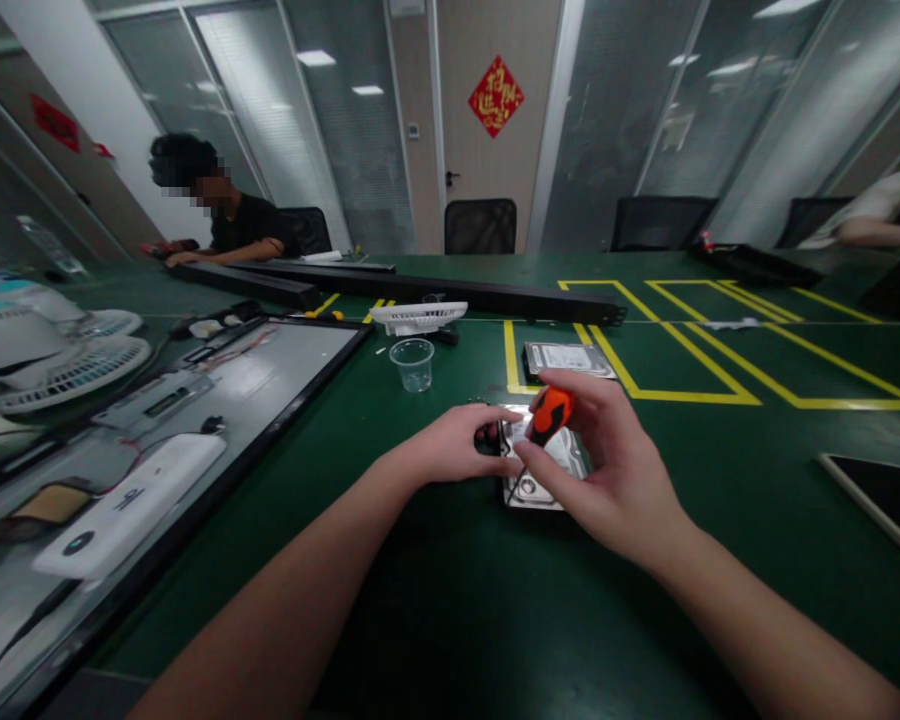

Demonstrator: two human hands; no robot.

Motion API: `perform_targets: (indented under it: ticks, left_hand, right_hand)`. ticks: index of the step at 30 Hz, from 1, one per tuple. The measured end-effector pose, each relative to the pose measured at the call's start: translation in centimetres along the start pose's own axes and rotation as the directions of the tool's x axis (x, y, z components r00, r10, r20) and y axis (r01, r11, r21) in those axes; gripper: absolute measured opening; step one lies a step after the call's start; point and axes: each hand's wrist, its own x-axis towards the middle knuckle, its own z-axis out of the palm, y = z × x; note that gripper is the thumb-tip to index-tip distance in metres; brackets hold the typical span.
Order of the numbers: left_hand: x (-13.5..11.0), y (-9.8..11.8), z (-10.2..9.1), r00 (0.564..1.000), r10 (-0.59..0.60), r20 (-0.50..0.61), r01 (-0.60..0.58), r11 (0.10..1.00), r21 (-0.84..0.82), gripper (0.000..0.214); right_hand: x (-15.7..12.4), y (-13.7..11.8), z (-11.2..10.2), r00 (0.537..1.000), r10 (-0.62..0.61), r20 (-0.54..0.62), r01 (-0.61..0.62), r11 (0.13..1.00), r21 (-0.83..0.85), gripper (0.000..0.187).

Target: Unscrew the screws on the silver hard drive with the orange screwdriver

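Observation:
A silver hard disk drive (529,488) lies flat on the green table in front of me. My left hand (465,442) grips its left side, thumb and fingers curled around the edge. In my right hand (615,470) is a screwdriver (552,415) with an orange and black handle, pinched between thumb and fingers. Its thin shaft slants down to the near left part of the drive. I cannot make out exactly what the tip touches. Just behind my right hand sits a second hard disk drive (566,358), label side up.
A clear plastic cup (414,366) and a white fan part (420,317) stand beyond my left hand. On the left lies a large panel (300,350) carrying a white power strip (135,505). A phone (881,500) is at right. A person (229,220) sits across the table.

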Motion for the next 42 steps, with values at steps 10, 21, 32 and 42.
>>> perform_targets:
  ticks: [10, 21, 32, 42]
  left_hand:
    - [-0.01, -0.14, 0.09, 1.000, 0.023, -0.013, -0.023, 0.999, -0.040, 0.055]
    - [0.03, -0.01, 0.05, 1.000, 0.020, 0.002, -0.020, 0.999, -0.029, 0.054]
    - [-0.07, 0.13, -0.10, 1.000, 0.008, 0.010, -0.007, 0.999, -0.051, 0.052]
    - [0.00, 0.14, -0.01, 1.000, 0.031, -0.004, -0.031, 0.999, -0.035, 0.054]
  right_hand:
    - [-0.21, -0.05, -0.13, 0.997, 0.012, 0.071, -0.016, 0.999, 0.048, 0.069]
    - [-0.11, 0.17, 0.06, 1.000, 0.015, 0.018, -0.016, 0.999, 0.046, 0.065]
    - [-0.13, 0.28, 0.10, 1.000, -0.018, -0.013, 0.018, 1.000, -0.010, 0.068]
    - [-0.42, 0.14, -0.13, 0.996, -0.017, 0.088, 0.014, 0.999, 0.035, 0.073]
